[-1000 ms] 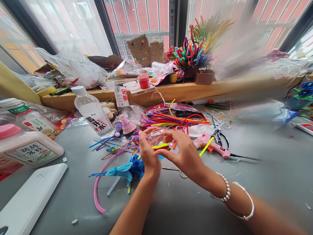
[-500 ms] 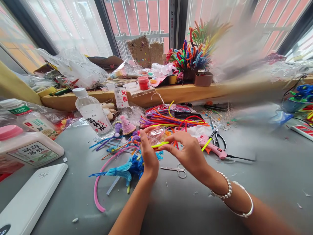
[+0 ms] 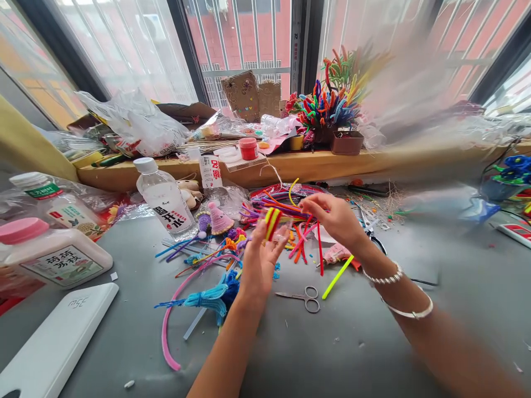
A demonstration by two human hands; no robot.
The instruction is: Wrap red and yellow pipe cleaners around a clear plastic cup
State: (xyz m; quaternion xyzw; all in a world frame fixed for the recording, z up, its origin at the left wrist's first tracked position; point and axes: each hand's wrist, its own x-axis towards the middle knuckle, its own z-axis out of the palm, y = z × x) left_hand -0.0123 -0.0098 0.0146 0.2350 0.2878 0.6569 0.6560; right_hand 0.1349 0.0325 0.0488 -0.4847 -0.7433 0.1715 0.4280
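Note:
My left hand [image 3: 261, 262] is raised over the middle of the table, its fingers closed around a small yellow-and-red striped piece [image 3: 272, 223] with clear plastic beside it. The striped piece looks like pipe cleaners laid side by side. To the right, my right hand [image 3: 334, 218] has thumb and fingertips pinched together; what they hold, if anything, I cannot make out. A red pipe cleaner [image 3: 321, 251] shows below that hand. A yellow-green pipe cleaner [image 3: 337, 278] extends from behind the right forearm. Small scissors [image 3: 307, 298] lie below the hands.
Behind the hands lies a bundle of coloured pipe cleaners [image 3: 259, 213]. Blue pipe-cleaner flowers [image 3: 211, 298] and a curved pink strip [image 3: 166, 326] are left. A water bottle [image 3: 168, 202], a pink-capped bottle [image 3: 58, 251] and a white power bank [image 3: 62, 337] stand or lie farther left.
My right hand has moved up and away from the left hand. The striped piece is now turned so its bands show. The yellow-green pipe cleaner shows more of its length, lower down.

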